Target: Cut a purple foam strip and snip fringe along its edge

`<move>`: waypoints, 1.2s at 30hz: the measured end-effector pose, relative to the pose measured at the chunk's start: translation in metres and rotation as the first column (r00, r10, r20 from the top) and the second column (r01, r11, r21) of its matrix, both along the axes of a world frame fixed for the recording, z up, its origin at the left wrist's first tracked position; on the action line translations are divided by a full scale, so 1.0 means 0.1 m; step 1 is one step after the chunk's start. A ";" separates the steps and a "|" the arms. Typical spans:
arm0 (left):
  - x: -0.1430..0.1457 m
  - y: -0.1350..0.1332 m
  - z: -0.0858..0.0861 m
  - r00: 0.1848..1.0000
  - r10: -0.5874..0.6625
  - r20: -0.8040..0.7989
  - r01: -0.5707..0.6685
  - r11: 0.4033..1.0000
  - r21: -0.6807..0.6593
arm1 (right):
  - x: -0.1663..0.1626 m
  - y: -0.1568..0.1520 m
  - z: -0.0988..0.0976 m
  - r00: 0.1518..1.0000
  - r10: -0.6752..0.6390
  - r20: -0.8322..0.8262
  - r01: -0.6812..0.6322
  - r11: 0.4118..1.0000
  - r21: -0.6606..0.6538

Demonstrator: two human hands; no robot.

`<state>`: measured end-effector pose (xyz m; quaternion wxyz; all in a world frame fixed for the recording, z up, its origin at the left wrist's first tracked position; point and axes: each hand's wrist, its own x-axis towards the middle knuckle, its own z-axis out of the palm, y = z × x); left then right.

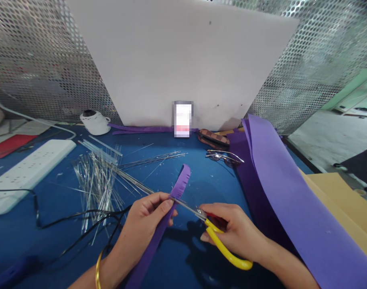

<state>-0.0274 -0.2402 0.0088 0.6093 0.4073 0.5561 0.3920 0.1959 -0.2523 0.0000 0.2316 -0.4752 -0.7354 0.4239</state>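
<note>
My left hand [147, 218] pinches a long purple foam strip [181, 182] whose far end is cut into a fringe. The strip runs from the bottom edge up past my fingers. In my right hand [231, 228] are yellow-handled scissors [215, 237], fingers closed round the handles. The metal blades point left and meet the strip's edge just by my left fingertips. A gold bangle sits on my left wrist.
Blue table top [195, 176]. Silver wires and clear sticks [99, 176] lie left of centre, with a white power strip [23, 172] and black cable [65, 218]. Purple foam sheets [279, 192] fill the right; glasses [224, 156], a white board [183, 60] and a cup [94, 121] behind.
</note>
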 end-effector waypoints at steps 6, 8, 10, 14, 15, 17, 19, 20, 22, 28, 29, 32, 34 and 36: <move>-0.02 0.00 0.02 0.999 -0.020 -0.046 0.020 1.000 0.008 | 0.02 0.00 0.00 1.000 0.008 0.028 -0.009 1.000 0.022; -0.02 0.00 0.02 0.998 -0.031 -0.047 0.032 0.999 0.009 | 0.02 0.01 0.00 1.000 0.009 0.027 -0.010 1.000 0.024; -0.02 0.00 0.03 0.998 -0.033 -0.050 0.034 0.999 0.011 | 0.02 0.01 0.01 1.000 0.010 0.023 -0.011 1.000 0.017; -0.02 0.00 0.04 0.998 -0.037 -0.048 0.038 0.999 0.021 | 0.02 0.01 0.01 1.000 0.017 0.020 -0.018 1.000 0.010; -0.02 0.00 0.04 0.998 -0.036 -0.047 0.037 0.999 0.023 | 0.02 0.01 0.01 1.000 0.020 0.020 -0.020 1.000 0.008; -0.02 0.00 0.04 0.999 -0.032 -0.042 0.033 0.999 0.021 | 0.02 0.01 0.01 1.000 0.022 0.017 -0.022 1.000 -0.001; -0.02 0.00 0.04 0.999 -0.031 -0.028 0.031 0.999 0.008 | 0.01 0.00 0.02 1.000 0.019 0.003 -0.019 1.000 -0.012; -0.02 0.00 0.04 0.999 -0.031 -0.020 0.031 1.000 0.000 | 0.01 0.00 0.02 1.000 0.016 -0.009 -0.017 1.000 -0.019; -0.02 0.00 0.04 0.999 -0.034 -0.008 0.034 0.999 -0.016 | 0.00 0.00 0.02 0.999 0.012 -0.045 -0.014 0.999 -0.049; -0.02 0.01 0.04 0.997 -0.070 0.040 0.070 0.998 -0.003 | 0.02 0.03 0.01 0.949 0.009 -0.316 -0.122 0.932 -0.341; -0.01 0.01 0.04 0.996 -0.072 0.057 0.072 0.997 -0.002 | 0.02 0.04 0.00 0.932 0.004 -0.364 -0.154 0.910 -0.384; 0.00 0.01 0.04 0.993 -0.067 0.094 0.068 0.998 -0.007 | 0.05 0.07 -0.04 0.889 -0.013 -0.457 -0.225 0.858 -0.462; 0.01 0.01 0.05 0.992 -0.065 0.108 0.066 0.998 -0.008 | 0.05 0.07 -0.05 0.883 -0.023 -0.468 -0.233 0.845 -0.481; 0.01 0.01 0.05 0.992 -0.059 0.108 0.060 0.998 -0.007 | 0.04 0.06 -0.05 0.895 -0.037 -0.445 -0.201 0.857 -0.475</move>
